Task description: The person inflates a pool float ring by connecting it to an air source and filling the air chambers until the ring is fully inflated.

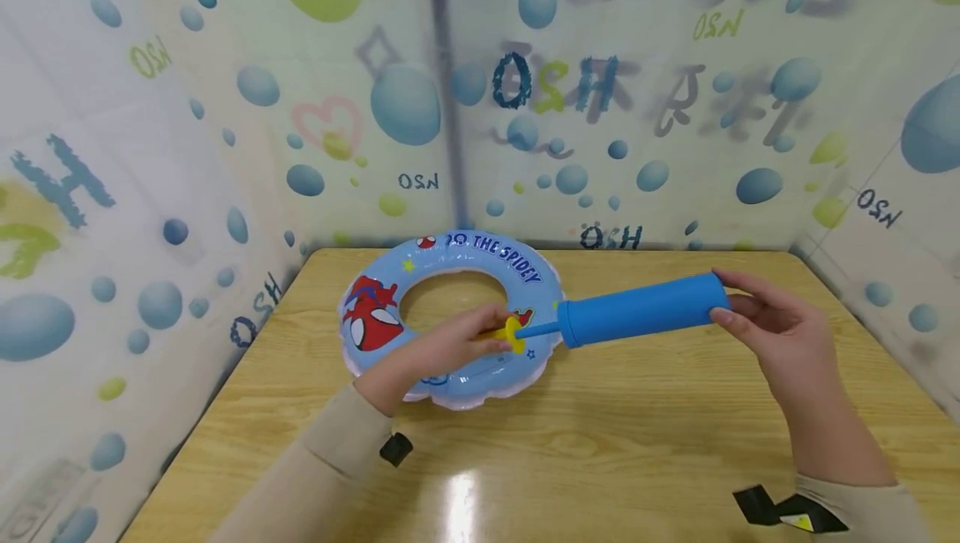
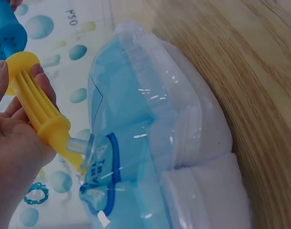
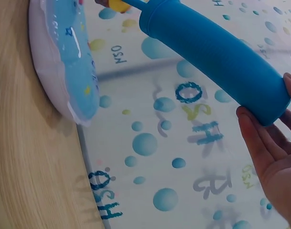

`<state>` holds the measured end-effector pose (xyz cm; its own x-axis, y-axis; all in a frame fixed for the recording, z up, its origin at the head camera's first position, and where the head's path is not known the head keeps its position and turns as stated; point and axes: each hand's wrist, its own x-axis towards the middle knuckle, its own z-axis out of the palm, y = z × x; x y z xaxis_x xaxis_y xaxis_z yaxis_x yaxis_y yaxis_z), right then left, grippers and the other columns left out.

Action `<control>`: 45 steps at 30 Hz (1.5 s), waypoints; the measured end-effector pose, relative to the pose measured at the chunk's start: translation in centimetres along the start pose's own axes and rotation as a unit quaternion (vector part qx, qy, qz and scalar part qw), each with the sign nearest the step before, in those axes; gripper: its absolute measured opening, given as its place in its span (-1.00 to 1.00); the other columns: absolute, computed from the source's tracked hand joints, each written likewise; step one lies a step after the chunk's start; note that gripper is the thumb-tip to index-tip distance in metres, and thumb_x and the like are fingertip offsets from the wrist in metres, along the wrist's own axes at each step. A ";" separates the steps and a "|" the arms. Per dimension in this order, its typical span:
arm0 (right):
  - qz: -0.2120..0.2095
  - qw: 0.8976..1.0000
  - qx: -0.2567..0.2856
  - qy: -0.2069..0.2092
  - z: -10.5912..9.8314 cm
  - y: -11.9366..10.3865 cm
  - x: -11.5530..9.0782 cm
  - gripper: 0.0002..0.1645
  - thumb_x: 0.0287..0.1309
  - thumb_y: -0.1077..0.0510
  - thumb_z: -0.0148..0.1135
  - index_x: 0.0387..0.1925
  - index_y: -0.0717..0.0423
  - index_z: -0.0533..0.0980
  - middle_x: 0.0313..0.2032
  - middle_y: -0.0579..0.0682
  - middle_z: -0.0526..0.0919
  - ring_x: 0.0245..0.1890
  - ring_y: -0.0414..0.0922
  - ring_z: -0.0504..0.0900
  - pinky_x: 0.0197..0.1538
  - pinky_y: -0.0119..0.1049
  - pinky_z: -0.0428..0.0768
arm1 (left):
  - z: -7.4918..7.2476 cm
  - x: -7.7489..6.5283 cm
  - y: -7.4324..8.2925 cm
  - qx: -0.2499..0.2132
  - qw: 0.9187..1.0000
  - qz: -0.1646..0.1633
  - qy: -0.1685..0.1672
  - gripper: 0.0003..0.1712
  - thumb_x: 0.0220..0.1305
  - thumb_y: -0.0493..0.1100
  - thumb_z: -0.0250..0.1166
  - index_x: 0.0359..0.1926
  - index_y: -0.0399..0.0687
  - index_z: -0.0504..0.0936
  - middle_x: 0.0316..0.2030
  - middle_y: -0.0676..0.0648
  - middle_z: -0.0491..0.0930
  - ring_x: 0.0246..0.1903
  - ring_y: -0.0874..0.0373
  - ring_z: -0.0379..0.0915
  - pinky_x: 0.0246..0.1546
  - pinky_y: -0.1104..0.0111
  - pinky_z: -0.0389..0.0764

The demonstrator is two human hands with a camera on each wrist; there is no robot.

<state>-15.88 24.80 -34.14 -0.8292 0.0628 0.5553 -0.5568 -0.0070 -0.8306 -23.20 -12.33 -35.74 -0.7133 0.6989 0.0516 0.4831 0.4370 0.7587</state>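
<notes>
A blue hand air pump (image 1: pixel 641 310) is held nearly level above the table, its thin rod (image 1: pixel 538 330) drawn out of the barrel. My left hand (image 1: pixel 442 351) grips the ribbed yellow handle (image 2: pixel 40 102), thumb on one side and fingers behind. At the barrel's far end, my right hand (image 1: pixel 791 343) pinches the blue tube between thumb and fingertips. Behind and below the left hand lies an inflated light-blue swim ring (image 1: pixel 480 376) with cartoon prints. In the left wrist view, the handle's yellow tip reaches the ring beside a clear valve (image 2: pixel 79 145); whether it is inserted, I cannot tell.
A wood-grain table (image 1: pixel 637 443) carries the ring. Printed cloth walls (image 1: pixel 660 143) with bubbles and letters stand at its back and sides. The ring sits toward the back edge, left of the middle.
</notes>
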 end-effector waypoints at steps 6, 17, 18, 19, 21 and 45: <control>-0.019 0.998 0.033 0.057 -2.2 -0.5 -0.1 -0.56 0.16 0.60 0.10 0.12 0.55 0.44 -0.06 0.01 0.67 -0.16 -0.20 0.68 -0.05 -0.50 0.53 | -0.7 -0.7 -0.8 -0.003 1.000 -0.019 -0.008 -0.66 0.42 -0.19 0.17 0.15 -0.16 0.42 0.04 -0.05 0.54 0.06 0.08 0.44 0.16 0.25 0.44; -0.036 0.999 0.028 0.006 -3.9 -1.3 -0.1 -0.49 0.17 0.64 0.02 0.19 0.52 0.38 0.11 0.05 0.55 -0.08 -0.21 0.65 -0.05 -0.52 0.53 | -0.7 -0.8 -0.2 0.016 1.000 -0.017 0.019 -0.62 0.37 -0.15 0.23 0.15 -0.15 0.47 0.04 -0.04 0.57 0.08 0.10 0.47 0.16 0.25 0.44; -0.027 1.000 0.011 -0.008 -3.6 -1.3 -0.1 -0.47 0.16 0.64 0.04 0.19 0.48 0.40 0.11 0.02 0.55 -0.09 -0.23 0.65 -0.08 -0.54 0.54 | -0.6 -0.7 -0.1 0.019 0.999 -0.016 0.023 -0.63 0.36 -0.16 0.24 0.14 -0.16 0.48 0.03 -0.04 0.57 0.08 0.10 0.47 0.16 0.26 0.44; -0.018 1.000 0.002 -0.021 -3.3 -1.3 -0.1 -0.45 0.15 0.65 0.05 0.20 0.45 0.41 0.10 0.01 0.55 -0.09 -0.24 0.65 -0.11 -0.54 0.55 | -0.4 -0.6 0.1 0.019 0.999 -0.011 0.024 -0.63 0.36 -0.17 0.24 0.14 -0.17 0.48 0.03 -0.05 0.57 0.08 0.09 0.48 0.16 0.26 0.45; -0.006 0.999 -0.012 -0.044 -2.6 -1.2 0.1 -0.43 0.13 0.66 0.07 0.20 0.39 0.44 0.08 -0.01 0.54 -0.11 -0.25 0.66 -0.14 -0.53 0.57 | -0.2 -0.3 0.3 0.015 1.000 -0.003 0.024 -0.63 0.35 -0.20 0.25 0.13 -0.21 0.48 0.01 -0.07 0.57 0.07 0.08 0.48 0.14 0.27 0.46; -0.043 0.990 -0.088 -0.101 1.4 -1.1 0.8 -0.44 0.06 0.61 0.22 0.15 0.42 0.46 -0.14 -0.06 0.68 -0.19 -0.23 0.68 -0.20 -0.52 0.58 | 0.6 0.3 0.7 -0.003 1.000 0.011 -0.007 -0.62 0.45 -0.20 0.12 0.20 -0.22 0.32 0.07 -0.11 0.52 0.04 0.09 0.44 0.12 0.29 0.45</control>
<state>-16.02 23.49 -32.74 -0.7815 -0.1449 0.6068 -0.6238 0.1638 -0.7643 -22.79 -11.49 -35.59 -0.6952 0.7164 0.0595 0.4956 0.4178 0.7615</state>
